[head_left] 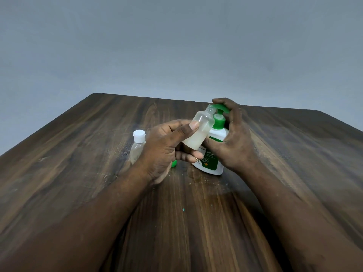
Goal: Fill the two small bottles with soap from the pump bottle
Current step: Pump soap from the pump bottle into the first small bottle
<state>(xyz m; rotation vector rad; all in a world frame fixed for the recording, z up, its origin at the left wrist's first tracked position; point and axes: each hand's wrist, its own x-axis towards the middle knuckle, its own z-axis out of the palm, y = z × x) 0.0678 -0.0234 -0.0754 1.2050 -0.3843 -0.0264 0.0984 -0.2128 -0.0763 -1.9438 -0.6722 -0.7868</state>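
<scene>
My left hand (167, 146) grips a small open translucent bottle (198, 132), tilted with its threaded mouth right under the green pump spout. Whitish soap fills its lower part. My right hand (233, 138) wraps around the white pump bottle (214, 160), with fingers curled over the green pump head (222, 107). A second small clear bottle (137, 146) with a white flip cap stands upright on the table just left of my left hand. A small green cap (173, 163) peeks out under my left hand.
The dark wooden table (98, 173) has its far edge just behind the pump bottle and a left edge running diagonally. A plain grey wall stands behind. A tiny green speck (183, 209) lies on the table in front.
</scene>
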